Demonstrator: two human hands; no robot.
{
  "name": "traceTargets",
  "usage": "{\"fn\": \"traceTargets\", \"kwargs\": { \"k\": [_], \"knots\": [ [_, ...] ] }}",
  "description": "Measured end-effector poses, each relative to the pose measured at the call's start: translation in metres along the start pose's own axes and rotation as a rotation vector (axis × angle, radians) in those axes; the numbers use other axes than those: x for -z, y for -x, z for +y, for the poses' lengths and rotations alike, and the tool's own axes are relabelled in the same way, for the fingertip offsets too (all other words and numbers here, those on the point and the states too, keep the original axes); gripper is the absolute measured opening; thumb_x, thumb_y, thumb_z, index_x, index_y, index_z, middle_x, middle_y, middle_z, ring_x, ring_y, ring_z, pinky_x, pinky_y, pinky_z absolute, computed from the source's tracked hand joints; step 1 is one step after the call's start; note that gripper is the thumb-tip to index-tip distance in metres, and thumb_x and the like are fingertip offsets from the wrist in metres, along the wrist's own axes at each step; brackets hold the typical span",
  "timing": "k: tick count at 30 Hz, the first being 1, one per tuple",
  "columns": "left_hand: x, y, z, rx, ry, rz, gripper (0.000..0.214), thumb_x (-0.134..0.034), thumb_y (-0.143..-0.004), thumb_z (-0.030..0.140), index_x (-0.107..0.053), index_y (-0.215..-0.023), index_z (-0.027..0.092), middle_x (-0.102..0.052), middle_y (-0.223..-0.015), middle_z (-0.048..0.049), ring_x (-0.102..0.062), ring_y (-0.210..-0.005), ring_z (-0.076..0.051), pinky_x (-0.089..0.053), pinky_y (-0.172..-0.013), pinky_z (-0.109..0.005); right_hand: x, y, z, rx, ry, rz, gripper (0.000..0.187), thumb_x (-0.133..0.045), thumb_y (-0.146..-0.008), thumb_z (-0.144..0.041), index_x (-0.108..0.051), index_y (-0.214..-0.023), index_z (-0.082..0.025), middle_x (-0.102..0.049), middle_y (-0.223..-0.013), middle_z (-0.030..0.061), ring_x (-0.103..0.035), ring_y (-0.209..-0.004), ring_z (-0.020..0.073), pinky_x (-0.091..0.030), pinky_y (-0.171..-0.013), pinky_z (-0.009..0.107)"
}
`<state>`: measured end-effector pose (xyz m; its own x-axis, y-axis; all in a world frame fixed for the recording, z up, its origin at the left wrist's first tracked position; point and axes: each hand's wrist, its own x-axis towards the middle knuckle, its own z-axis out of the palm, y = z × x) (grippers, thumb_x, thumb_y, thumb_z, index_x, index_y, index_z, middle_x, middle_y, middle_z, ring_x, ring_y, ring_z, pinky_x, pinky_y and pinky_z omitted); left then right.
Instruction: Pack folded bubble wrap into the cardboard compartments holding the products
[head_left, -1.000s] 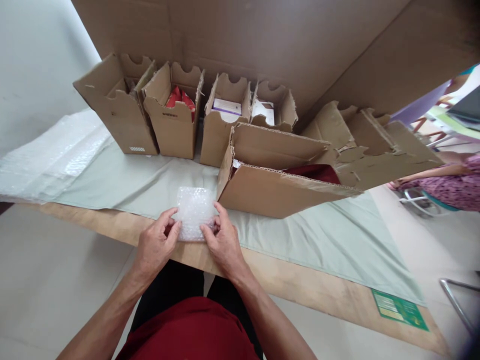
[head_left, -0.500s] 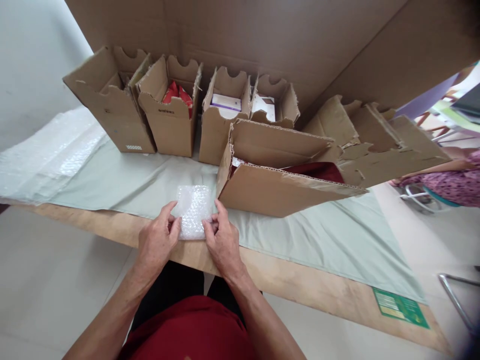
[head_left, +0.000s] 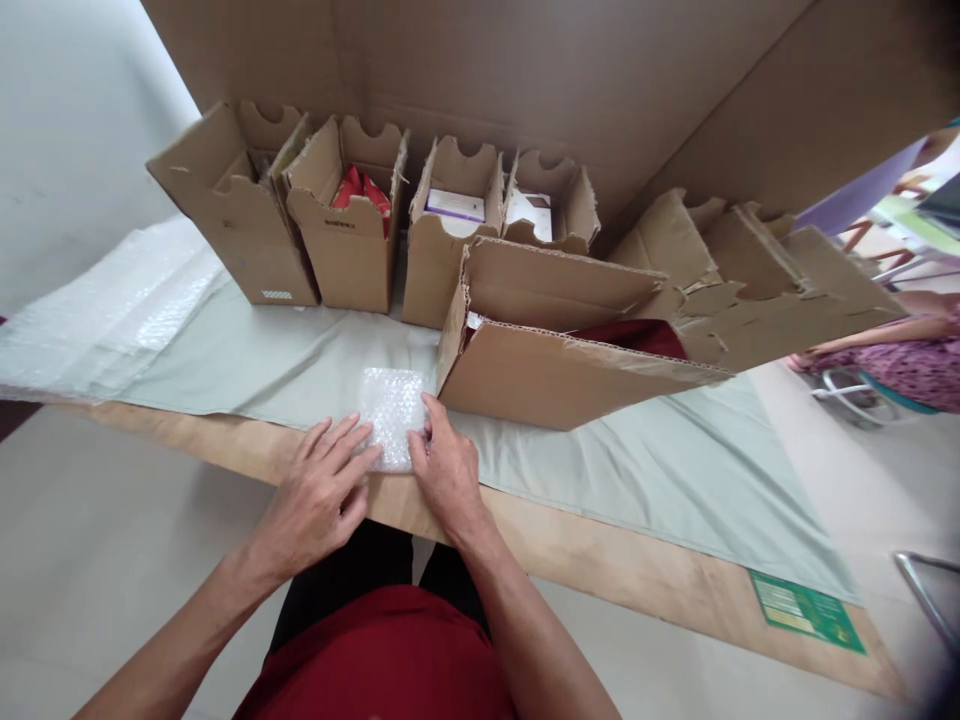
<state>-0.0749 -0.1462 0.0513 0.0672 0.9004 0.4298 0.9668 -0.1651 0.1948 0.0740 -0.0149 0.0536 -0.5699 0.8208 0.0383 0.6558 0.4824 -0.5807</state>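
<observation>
A small packet wrapped in bubble wrap lies on the pale green cloth near the table's front edge. My left hand lies flat with fingers stretched out, its fingertips touching the packet's left near corner. My right hand rests at the packet's right side, fingers curled and pressed against its edge. A low cardboard box with a dark red item inside stands just right of the packet.
Several upright cardboard boxes holding red and white packs stand in a row at the back against a large cardboard sheet. Bubble wrap sheets lie at the left. Another person sits at the far right. A green sticker marks the wooden table edge.
My left hand has let go of its pinch on the packet and now lies flat with fingers spread. The right hand stays at the packet's right edge.
</observation>
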Motion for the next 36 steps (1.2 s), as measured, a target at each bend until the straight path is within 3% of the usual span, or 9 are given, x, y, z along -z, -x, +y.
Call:
{"fn": "traceTargets", "kwargs": {
  "k": [6,11,14,17,20,23,30,33,36],
  "knots": [
    [-0.012,-0.005,-0.017,-0.08,-0.025,0.051,0.032,-0.052,-0.092,0.003,-0.065,-0.119,0.015,-0.076,-0.126,-0.0134,-0.069,-0.124,-0.031,-0.044,-0.114,-0.056,0.011,-0.001,0.006,0.023,-0.077,-0.016,0.052,-0.054,-0.095,-0.023,-0.054,-0.147,-0.015,-0.077,-0.099,0.0077,-0.072,-0.083,0.0251,-0.054,-0.077,0.036],
    [-0.009,-0.009,-0.017,-0.089,0.053,0.106,0.023,-0.052,-0.094,0.004,-0.067,-0.107,0.015,-0.08,-0.113,-0.0104,-0.074,-0.112,-0.027,-0.048,-0.109,-0.051,0.033,0.027,0.012,0.264,0.039,0.087,0.05,-0.07,-0.09,-0.032,-0.06,-0.136,-0.015,-0.065,-0.135,0.0179,-0.064,-0.118,0.034,-0.053,-0.097,0.049],
    [0.001,-0.012,-0.009,-0.058,0.119,0.088,0.025,-0.05,-0.092,0.004,-0.067,-0.104,0.017,-0.08,-0.103,-0.0078,-0.075,-0.104,-0.024,-0.049,-0.108,-0.049,0.042,0.041,0.009,0.458,0.098,-0.025,0.063,-0.078,-0.084,-0.028,-0.056,-0.141,-0.017,-0.051,-0.154,0.0209,-0.052,-0.136,0.0381,-0.047,-0.106,0.055],
    [0.012,-0.015,-0.002,-0.027,0.19,0.028,0.026,-0.047,-0.09,0.004,-0.067,-0.1,0.019,-0.078,-0.095,-0.0049,-0.075,-0.096,-0.021,-0.048,-0.109,-0.048,0.042,0.043,0.007,0.551,0.094,-0.15,0.053,-0.073,-0.085,-0.013,-0.06,-0.136,-0.018,-0.059,-0.148,0.0187,-0.055,-0.135,0.0336,-0.045,-0.108,0.051],
    [0.021,-0.013,0.001,0.011,0.31,-0.005,0.019,-0.052,-0.091,0.009,-0.065,-0.099,0.02,-0.078,-0.096,-0.0045,-0.074,-0.095,-0.021,-0.049,-0.107,-0.046,0.039,0.039,0.01,0.504,0.008,-0.205,0.038,-0.061,-0.087,-0.003,-0.069,-0.121,-0.018,-0.074,-0.125,0.0128,-0.067,-0.116,0.0274,-0.049,-0.102,0.045],
    [0.024,-0.009,0.002,0.096,0.448,-0.016,0.02,-0.061,-0.087,0.018,-0.065,-0.106,0.02,-0.077,-0.107,-0.007,-0.072,-0.104,-0.023,-0.054,-0.1,-0.041,0.039,0.035,0.013,0.402,-0.138,-0.196,0.032,-0.059,-0.093,-0.007,-0.073,-0.117,-0.021,-0.078,-0.115,0.0074,-0.072,-0.107,0.024,-0.05,-0.099,0.04],
    [0.013,-0.011,0.005,0.58,0.594,-0.036,0.017,-0.06,-0.092,0.035,-0.069,-0.096,0.021,-0.072,-0.079,0.0002,-0.067,-0.072,-0.017,-0.053,-0.066,-0.027,0.035,0.024,0.014,0.061,-0.423,-0.187,0.024,-0.064,-0.093,-0.021,-0.072,-0.116,-0.019,-0.073,-0.079,-0.0007,-0.066,-0.07,0.0167,-0.051,-0.07,0.028],
    [0.001,-0.019,0.003,0.685,0.613,-0.026,0.024,-0.061,-0.091,0.04,-0.07,-0.101,0.021,-0.072,-0.081,-0.0005,-0.067,-0.073,-0.017,-0.052,-0.067,-0.028,0.027,0.021,0.017,0.046,-0.339,-0.07,0.03,-0.064,-0.092,-0.023,-0.07,-0.122,-0.017,-0.074,-0.089,0.0034,-0.067,-0.074,0.0182,-0.054,-0.076,0.032],
    [-0.01,-0.027,0.003,0.691,0.471,0.047,0.026,-0.06,-0.091,0.039,-0.071,-0.104,0.019,-0.072,-0.091,-0.0032,-0.066,-0.075,-0.017,-0.053,-0.072,-0.03,0.022,0.018,0.021,0.101,-0.151,0.054,0.035,-0.064,-0.092,-0.023,-0.067,-0.127,-0.017,-0.074,-0.114,0.0117,-0.069,-0.097,0.0251,-0.054,-0.093,0.041]
  ]
}}
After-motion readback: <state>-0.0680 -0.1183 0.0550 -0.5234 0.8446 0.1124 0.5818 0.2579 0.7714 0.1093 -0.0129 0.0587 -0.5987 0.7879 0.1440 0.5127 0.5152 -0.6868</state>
